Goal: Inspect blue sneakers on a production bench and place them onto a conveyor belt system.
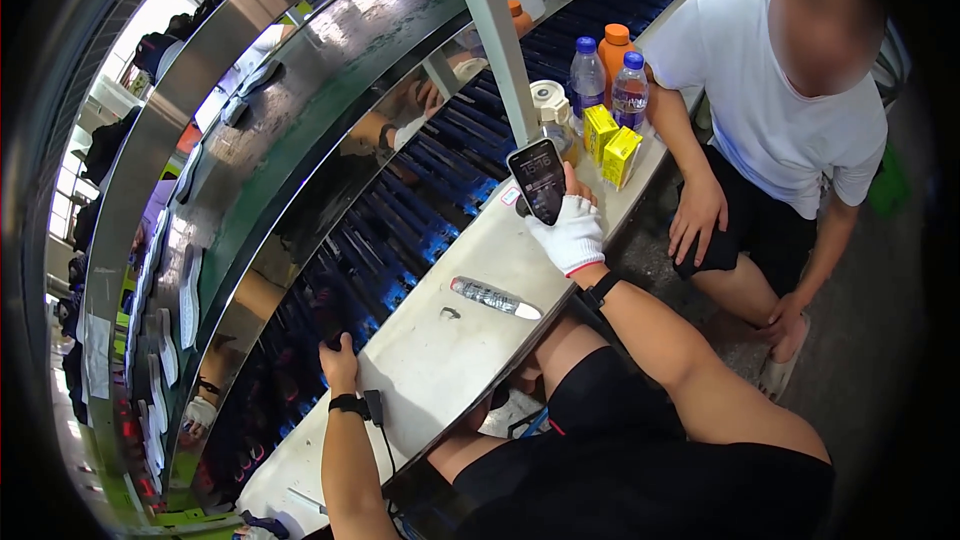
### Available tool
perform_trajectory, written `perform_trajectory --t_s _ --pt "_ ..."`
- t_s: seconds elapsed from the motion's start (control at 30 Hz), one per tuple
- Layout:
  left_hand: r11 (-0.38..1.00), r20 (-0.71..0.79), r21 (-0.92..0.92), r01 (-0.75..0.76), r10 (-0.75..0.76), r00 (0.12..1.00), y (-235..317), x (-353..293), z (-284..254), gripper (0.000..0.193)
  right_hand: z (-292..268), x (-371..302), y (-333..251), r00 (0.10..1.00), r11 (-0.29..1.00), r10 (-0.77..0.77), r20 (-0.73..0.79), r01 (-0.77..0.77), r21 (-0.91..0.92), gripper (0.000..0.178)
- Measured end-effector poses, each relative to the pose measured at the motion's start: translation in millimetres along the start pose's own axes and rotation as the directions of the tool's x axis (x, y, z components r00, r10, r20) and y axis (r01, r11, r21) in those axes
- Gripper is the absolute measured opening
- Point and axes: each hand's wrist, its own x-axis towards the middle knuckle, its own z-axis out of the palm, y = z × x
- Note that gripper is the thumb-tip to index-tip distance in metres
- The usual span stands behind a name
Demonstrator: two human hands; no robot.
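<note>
My right hand (568, 235), in a white knit glove with bare fingertips, is closed around a smartphone (540, 182) with its screen lit and facing up, over the far part of the white table (420, 350). Bare and curled, my left hand (340, 362) is at the table's left edge by the dark rollers. Something dark is at its fingertips, too dim to name. Between the hands, a marker-like tube with a silver wrapped body and white end (495, 297) lies on the table. Beside it is a small dark scrap (450, 313).
Past the phone stand clear bottles with blue caps (629, 90), an orange bottle (616, 50), yellow cartons (621, 157) and a white-lidded jar (549, 100). A roller conveyor (350, 260) and a green belt with shoe soles (190, 295) run along the left. A person (770, 90) sits at right.
</note>
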Motion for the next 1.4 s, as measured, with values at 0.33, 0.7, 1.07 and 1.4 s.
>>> perform_trajectory --t_s 0.33,0.7,1.07,1.4 --pt "0.959 -0.073 -0.282 0.033 -0.056 0.996 -16 25 17 0.059 3 5 -6 0.999 0.999 -0.002 0.04 0.0 0.032 0.119" --pt "0.216 0.016 -0.974 0.07 -0.242 0.97 -2 -120 -39 0.046 9 -10 -5 0.984 0.988 -0.074 -0.165 0.094 0.122 0.111" --pt "0.919 -0.214 -0.035 -0.392 0.376 0.902 -38 -193 -92 0.031 -18 -5 -202 0.469 0.402 -0.88 -0.077 0.82 0.406 0.061" --pt "0.726 0.314 0.157 -0.67 0.606 0.731 100 -197 -83 0.054 22 22 -478 0.303 0.517 -0.782 0.545 0.804 0.295 0.07"
